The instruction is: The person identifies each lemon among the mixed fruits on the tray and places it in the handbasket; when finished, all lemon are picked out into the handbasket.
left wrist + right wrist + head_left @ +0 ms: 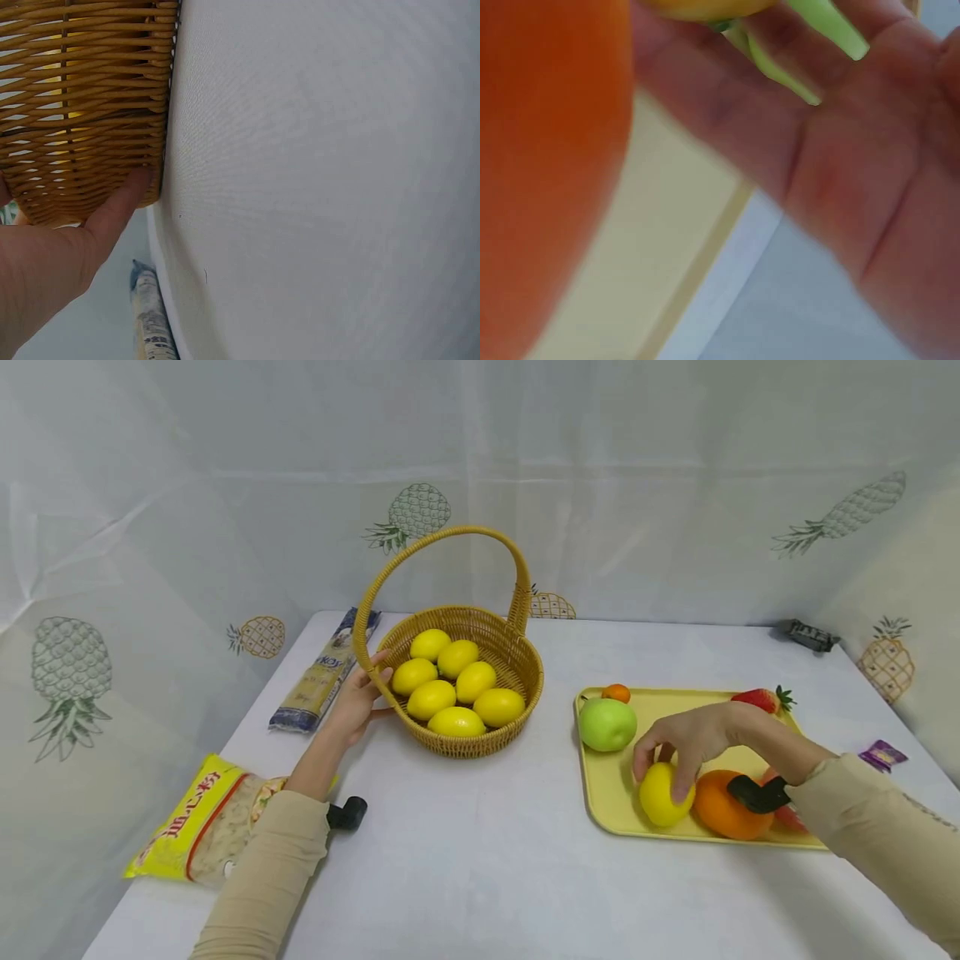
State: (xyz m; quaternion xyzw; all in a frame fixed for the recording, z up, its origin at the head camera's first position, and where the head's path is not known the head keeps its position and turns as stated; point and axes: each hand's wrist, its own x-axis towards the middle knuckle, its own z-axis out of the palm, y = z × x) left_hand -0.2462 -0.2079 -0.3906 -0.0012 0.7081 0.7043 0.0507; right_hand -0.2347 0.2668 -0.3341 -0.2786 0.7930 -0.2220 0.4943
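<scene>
On the left, a woven basket with a tall handle holds several lemons. My left hand grips its left side, fingertips at the rim near the handle's foot. In the left wrist view, one finger lies along the weave low on the basket wall. Over the yellow tray, my right hand pinches a lemon between thumb and fingers. A large orange sits right beside that lemon. In the right wrist view, pale green strips cross in front of the palm.
The tray also holds a green apple, a small tangerine, a strawberry and a partly hidden reddish thing. Left of the basket lie a long blue-ended packet and a yellow bag. Small wrapped pieces lie at right.
</scene>
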